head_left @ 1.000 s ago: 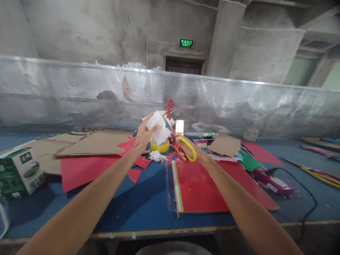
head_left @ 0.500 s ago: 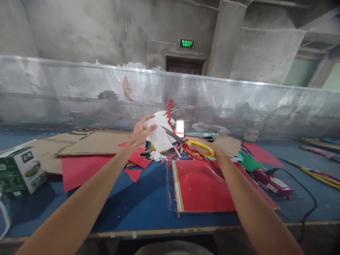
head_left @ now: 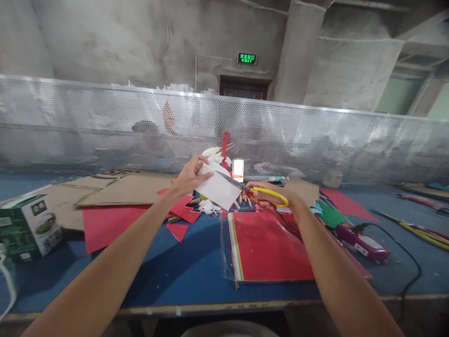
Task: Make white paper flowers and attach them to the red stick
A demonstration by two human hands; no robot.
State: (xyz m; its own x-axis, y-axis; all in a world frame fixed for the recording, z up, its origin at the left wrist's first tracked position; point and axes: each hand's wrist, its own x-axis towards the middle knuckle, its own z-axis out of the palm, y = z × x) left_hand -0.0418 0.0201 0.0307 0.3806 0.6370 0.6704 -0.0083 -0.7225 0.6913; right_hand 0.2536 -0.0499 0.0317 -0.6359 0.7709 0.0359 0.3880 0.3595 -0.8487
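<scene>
- Our left hand [head_left: 191,178] is closed in a pinch, thumb on the near face of the white paper [head_left: 221,189], which slants out to the right of that hand.
- Our right hand [head_left: 263,194] curls its fingers around the handles of the scissors [head_left: 242,187], nearly closed on them.
- From the right hand, the scissors' long axis runs leftward and slightly away from us, across the paper, the tip just beside our left thumb. We cannot tell whether the paper sits between the blades.
- The left hand is nearer the paper's held edge; the right hand is just beyond its free corner.
- Both forearms reach forward and inward, the hands raised above the table [head_left: 182,271].
- Below and right of the left hand lie white scraps [head_left: 209,207]; nearer us than the right hand, red sheets [head_left: 270,248].
</scene>
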